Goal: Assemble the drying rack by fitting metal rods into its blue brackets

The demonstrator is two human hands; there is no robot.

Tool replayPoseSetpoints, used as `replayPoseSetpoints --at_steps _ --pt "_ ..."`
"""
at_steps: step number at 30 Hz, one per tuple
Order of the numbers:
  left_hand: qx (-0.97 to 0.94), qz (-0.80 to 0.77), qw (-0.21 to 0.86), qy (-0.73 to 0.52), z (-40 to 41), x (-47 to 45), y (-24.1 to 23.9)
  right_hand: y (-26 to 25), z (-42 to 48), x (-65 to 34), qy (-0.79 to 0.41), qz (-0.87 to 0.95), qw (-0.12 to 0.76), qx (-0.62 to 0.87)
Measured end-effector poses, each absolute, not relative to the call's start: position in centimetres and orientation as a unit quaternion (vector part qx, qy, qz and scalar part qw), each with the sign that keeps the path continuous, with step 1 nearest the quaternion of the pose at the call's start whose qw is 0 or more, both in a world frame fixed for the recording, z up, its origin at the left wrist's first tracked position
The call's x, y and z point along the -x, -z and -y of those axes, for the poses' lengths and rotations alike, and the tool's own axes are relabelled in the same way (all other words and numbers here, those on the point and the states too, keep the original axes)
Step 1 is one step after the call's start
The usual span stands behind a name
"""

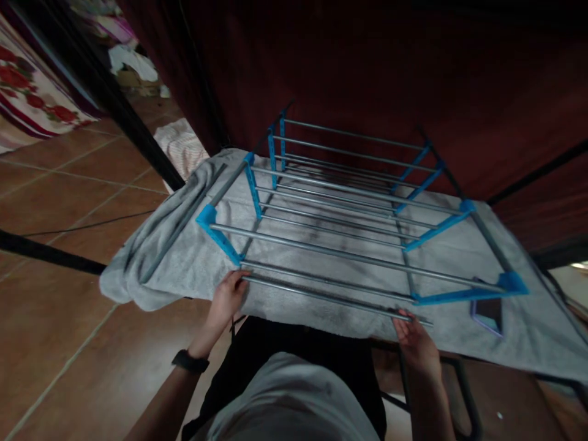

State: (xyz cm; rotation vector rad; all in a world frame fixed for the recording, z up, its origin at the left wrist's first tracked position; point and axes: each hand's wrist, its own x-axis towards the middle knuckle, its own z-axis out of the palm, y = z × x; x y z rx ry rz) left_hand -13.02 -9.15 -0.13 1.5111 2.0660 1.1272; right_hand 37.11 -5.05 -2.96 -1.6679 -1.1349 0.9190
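A rack of grey metal rods and blue plastic side pieces (349, 208) lies on a grey towel (184, 257) spread over a table. A loose grey rod (331, 297) lies along the near edge of the rack. My left hand (227, 294) has its fingers closed round the rod's left end, beside a blue corner piece (215, 229). My right hand (413, 340) holds the same rod near its right end with fingers curled on it. A black watch (190, 361) is on my left wrist.
A phone (487, 313) lies on the towel at the right, close to a blue bracket. A dark red curtain (390, 67) hangs behind the table. Tiled floor (64, 184) spreads to the left, with black bars (46, 254) crossing it and cloth at the back.
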Motion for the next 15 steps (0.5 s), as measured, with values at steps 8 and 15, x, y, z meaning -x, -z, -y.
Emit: replayPoseSetpoints --at_steps 8,15 --pt "-0.263 -0.701 0.400 -0.529 8.6 13.9 -1.1 1.6 4.3 -34.7 -0.490 0.173 0.617 0.591" --pt "-0.122 -0.670 0.419 -0.601 7.9 13.0 -1.9 1.7 4.5 -34.3 -0.530 0.099 0.659 0.524"
